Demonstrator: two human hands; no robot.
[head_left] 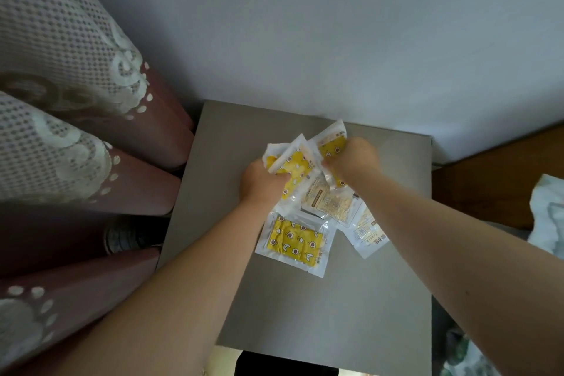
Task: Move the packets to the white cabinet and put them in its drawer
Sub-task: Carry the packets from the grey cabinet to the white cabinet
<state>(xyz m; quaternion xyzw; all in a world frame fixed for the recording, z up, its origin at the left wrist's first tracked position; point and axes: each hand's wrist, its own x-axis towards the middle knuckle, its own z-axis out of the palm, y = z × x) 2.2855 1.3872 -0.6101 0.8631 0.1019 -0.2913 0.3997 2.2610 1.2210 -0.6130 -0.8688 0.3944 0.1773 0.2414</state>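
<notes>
Several white packets with yellow star-and-moon prints lie bunched on the grey cabinet top (351, 308). My left hand (259, 181) is closed around a crumpled bunch of packets (290, 159). My right hand (355, 159) grips another packet (331, 140) that sticks up behind it. One flat yellow packet (294, 243) lies loose near my left forearm. Pale beige packets (328, 201) and a white printed one (367, 232) lie beneath my right forearm. No drawer is in sight.
A pale wall rises behind the cabinet. Maroon curtains with white lace (70, 131) hang at the left, close to the cabinet's side. A wooden surface (494, 186) with crumpled white fabric (546, 217) lies at the right.
</notes>
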